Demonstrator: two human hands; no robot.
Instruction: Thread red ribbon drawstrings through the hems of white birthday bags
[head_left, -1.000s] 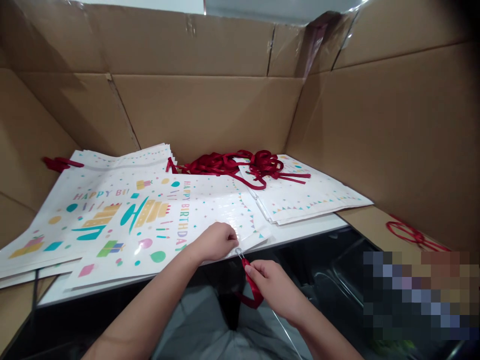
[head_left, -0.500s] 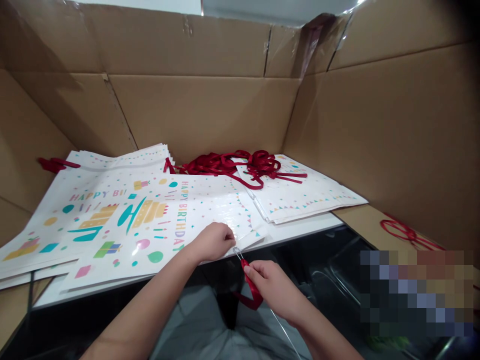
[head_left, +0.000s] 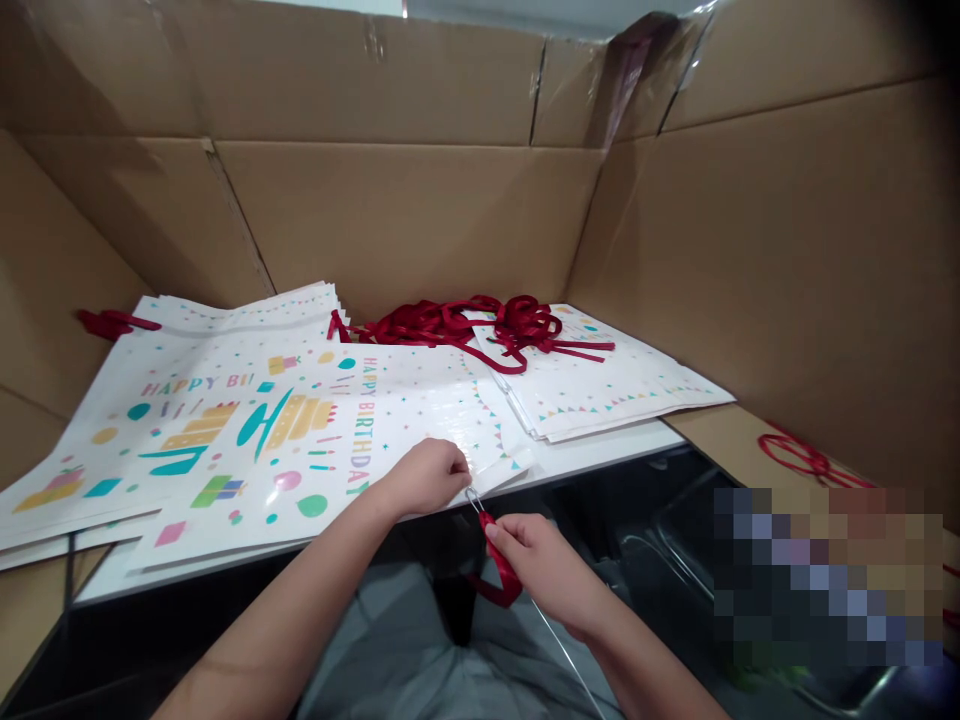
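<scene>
My left hand is closed in a pinch at the near edge of a white printed sheet or flat bag, decorated with cakes, balloons and "HAPPY BIRTHDAY". Just below those fingertips, a thin wire loop touches or passes by the edge; I cannot tell which. Red ribbon runs through the loop's lower end and hangs in a fold. My right hand is wrapped round the ribbon and the wire, whose long tail trails down past the wrist.
Tall cardboard walls surround the work surface. A heap of red ribbon lies at the back, partly over a second stack of printed sheets on the right. More red cord lies on cardboard at far right. A pixelated patch covers the lower right.
Both hands stay almost in place, with the wire loop still at the sheet's edge. The view has shifted slightly, and the hanging ribbon sits a little higher.
</scene>
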